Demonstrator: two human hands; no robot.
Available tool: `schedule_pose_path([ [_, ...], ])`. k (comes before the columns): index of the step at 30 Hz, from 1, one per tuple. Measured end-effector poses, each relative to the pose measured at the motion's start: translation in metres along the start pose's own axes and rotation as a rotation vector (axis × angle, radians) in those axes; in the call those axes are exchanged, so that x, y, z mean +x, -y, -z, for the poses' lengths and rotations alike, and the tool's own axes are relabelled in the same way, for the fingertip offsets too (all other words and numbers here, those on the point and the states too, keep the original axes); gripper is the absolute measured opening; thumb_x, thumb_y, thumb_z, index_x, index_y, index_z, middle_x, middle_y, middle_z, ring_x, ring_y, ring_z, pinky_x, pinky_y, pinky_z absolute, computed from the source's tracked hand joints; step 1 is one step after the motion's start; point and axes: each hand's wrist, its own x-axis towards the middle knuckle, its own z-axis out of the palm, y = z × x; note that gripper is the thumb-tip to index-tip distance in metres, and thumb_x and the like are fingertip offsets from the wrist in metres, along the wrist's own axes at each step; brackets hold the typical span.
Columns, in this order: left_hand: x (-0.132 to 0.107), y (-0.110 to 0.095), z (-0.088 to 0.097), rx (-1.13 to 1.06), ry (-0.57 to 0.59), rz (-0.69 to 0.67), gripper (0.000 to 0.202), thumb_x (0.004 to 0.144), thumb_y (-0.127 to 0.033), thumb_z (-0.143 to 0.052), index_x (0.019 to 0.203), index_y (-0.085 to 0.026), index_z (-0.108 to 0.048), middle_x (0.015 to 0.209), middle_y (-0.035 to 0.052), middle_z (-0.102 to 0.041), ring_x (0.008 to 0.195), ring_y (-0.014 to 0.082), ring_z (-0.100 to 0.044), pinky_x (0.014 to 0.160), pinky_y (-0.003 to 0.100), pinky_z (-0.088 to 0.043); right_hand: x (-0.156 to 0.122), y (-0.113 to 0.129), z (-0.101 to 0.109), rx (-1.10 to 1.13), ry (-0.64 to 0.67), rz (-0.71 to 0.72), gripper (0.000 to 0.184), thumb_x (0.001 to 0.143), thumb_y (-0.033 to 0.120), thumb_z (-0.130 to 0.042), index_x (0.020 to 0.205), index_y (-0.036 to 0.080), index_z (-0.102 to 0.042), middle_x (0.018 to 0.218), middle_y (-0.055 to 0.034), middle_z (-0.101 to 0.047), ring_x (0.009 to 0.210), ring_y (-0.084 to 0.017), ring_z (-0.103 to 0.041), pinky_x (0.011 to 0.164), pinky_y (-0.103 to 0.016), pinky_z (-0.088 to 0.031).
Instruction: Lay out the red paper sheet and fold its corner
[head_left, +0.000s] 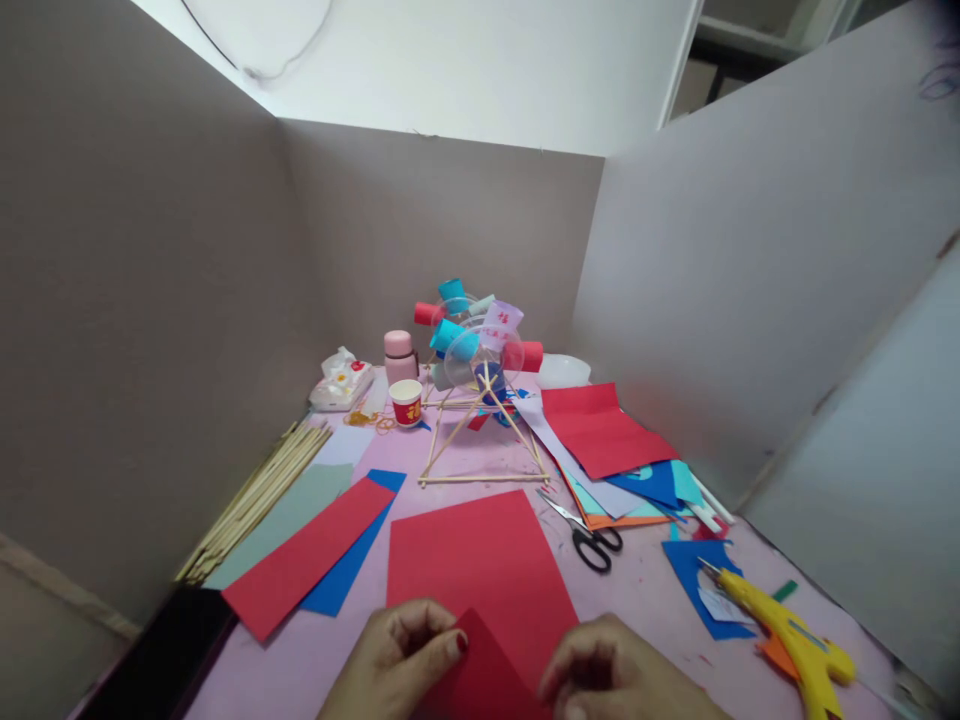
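Observation:
My left hand (409,655) pinches the corner of a folded-looking piece of red paper (480,670) between thumb and fingers, close to the table's front. My right hand (615,670) curls its fingers at the right edge of that same paper; the thumb is partly cut off by the frame. Under and beyond both hands lies a larger red sheet (472,555), flat on the table. Black-handled scissors (581,530) lie partly spread just right of this sheet. Behind it stands a wooden-stick frame (484,480) carrying a wheel of clear discs (484,355) with coloured paper tubes around it.
At left lie red strips (315,550), blue paper (349,560) and a bundle of sticks (255,500). A paper cup (406,403), pink flask (400,355) and tissue pack (342,380) stand behind. Stacked coloured paper (607,430) and a yellow glue gun (784,625) occupy the right.

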Motion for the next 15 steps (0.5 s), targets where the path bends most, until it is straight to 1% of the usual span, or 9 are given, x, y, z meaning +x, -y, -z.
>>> schedule_pose_path([
  [3, -0.001, 0.006, 0.003, -0.017, 0.021, 0.025, 0.030, 0.068, -0.047, -0.066, 0.063, -0.018, -0.059, 0.059, -0.0047, -0.054, 0.058, 0.0106, -0.043, 0.057, 0.023, -0.034, 0.013, 0.001, -0.011, 0.041, 0.092, -0.029, 0.035, 0.053, 0.038, -0.082, 0.076, 0.013, -0.074, 0.055, 0.0033, -0.059, 0.048, -0.005, -0.046, 0.046, -0.016, -0.030],
  [5, -0.003, 0.011, 0.005, 0.024, 0.033, 0.014, 0.027, 0.071, -0.045, -0.064, 0.068, -0.018, -0.062, 0.064, -0.0032, -0.059, 0.062, 0.0124, -0.049, 0.061, 0.023, -0.039, 0.019, -0.004, -0.017, 0.033, 0.113, -0.042, 0.031, 0.054, 0.033, -0.082, 0.075, 0.013, -0.074, 0.056, 0.0029, -0.060, 0.048, -0.005, -0.047, 0.046, -0.016, -0.030],
  [8, -0.008, 0.020, 0.008, 0.100, 0.082, -0.032, 0.024, 0.076, -0.042, -0.061, 0.072, -0.019, -0.064, 0.071, 0.0000, -0.065, 0.071, 0.0159, -0.057, 0.069, 0.026, -0.043, 0.023, -0.014, -0.026, 0.013, 0.123, -0.066, 0.024, 0.056, 0.028, -0.080, 0.073, 0.012, -0.074, 0.056, 0.0028, -0.060, 0.049, -0.005, -0.048, 0.047, -0.016, -0.032],
  [12, -0.020, 0.033, 0.007, 0.088, 0.109, -0.024, 0.026, 0.079, -0.043, -0.057, 0.072, -0.019, -0.064, 0.071, 0.0008, -0.067, 0.070, 0.0164, -0.061, 0.068, 0.026, -0.044, 0.023, -0.028, -0.037, -0.067, 0.139, -0.163, 0.012, 0.059, 0.019, -0.073, 0.069, 0.013, -0.075, 0.052, 0.0033, -0.059, 0.046, -0.005, -0.047, 0.044, -0.017, -0.032],
  [15, -0.029, 0.040, 0.008, 0.089, 0.146, 0.004, 0.028, 0.080, -0.043, -0.055, 0.074, -0.018, -0.065, 0.074, 0.0023, -0.069, 0.073, 0.0169, -0.062, 0.070, 0.026, -0.045, 0.022, -0.034, -0.041, -0.109, 0.159, -0.194, 0.009, 0.061, 0.017, -0.068, 0.067, 0.013, -0.074, 0.049, 0.0045, -0.056, 0.043, -0.005, -0.044, 0.042, -0.016, -0.030],
])
